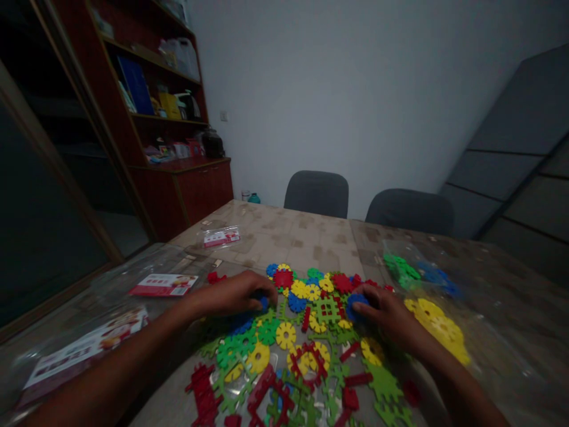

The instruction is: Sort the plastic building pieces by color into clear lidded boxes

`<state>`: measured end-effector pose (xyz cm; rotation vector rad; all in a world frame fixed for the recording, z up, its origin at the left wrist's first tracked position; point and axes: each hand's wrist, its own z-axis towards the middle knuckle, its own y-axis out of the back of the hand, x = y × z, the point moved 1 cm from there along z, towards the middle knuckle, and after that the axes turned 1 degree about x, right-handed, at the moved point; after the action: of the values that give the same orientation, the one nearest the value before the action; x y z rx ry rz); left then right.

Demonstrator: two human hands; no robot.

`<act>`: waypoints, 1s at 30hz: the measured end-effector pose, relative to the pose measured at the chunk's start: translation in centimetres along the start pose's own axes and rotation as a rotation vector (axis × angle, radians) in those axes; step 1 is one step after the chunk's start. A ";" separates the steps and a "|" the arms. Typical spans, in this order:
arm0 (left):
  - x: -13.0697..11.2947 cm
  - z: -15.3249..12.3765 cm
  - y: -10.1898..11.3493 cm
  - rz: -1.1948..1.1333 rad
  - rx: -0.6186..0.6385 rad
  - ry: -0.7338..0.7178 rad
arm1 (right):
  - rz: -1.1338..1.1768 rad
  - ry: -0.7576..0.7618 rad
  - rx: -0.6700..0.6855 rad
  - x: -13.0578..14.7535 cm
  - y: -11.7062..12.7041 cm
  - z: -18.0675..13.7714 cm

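Note:
My left hand (243, 292) is over the left side of the pile, with its fingers curled down and the thumb below. A small blue plastic piece (264, 305) shows between thumb and fingers, mostly hidden by them. At the pile's right side, my right hand (386, 307) pinches a blue notched disc (355, 308) with the thumb across its face. Between and below the hands lie loose interlocking pieces: yellow notched discs (285, 335), green discs (268, 331), red frames (272, 398) and light green toothed pieces (328, 310).
Clear plastic bags with printed cards (164, 284) lie on the left of the table (267, 231). To the right, clear bags hold yellow discs (438, 329), green discs (401, 268) and blue pieces (439, 277). Two grey chairs (316, 193) stand behind the table's far edge.

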<state>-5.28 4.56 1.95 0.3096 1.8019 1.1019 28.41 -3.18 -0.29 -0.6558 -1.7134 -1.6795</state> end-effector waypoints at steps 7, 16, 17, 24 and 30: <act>1.0 -2.1 1.5 0.098 0.122 0.266 | -0.007 0.174 0.077 4.0 -3.8 -0.4; 1.8 -1.1 -0.2 0.134 0.197 0.320 | -0.208 0.146 0.159 5.1 -6.7 1.9; 1.7 -1.0 -0.3 0.134 0.191 0.321 | -0.220 0.130 0.144 4.9 -6.6 2.2; 1.1 -0.7 -0.1 0.063 0.112 0.274 | -0.248 0.135 0.126 5.5 -6.9 3.8; 0.6 0.3 -0.3 -0.012 -0.026 0.190 | -0.285 0.164 0.174 6.1 -8.8 4.6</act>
<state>-5.26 4.92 1.33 0.1831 1.9515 1.1785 17.36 0.34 -1.58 -0.1941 -1.8732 -1.6929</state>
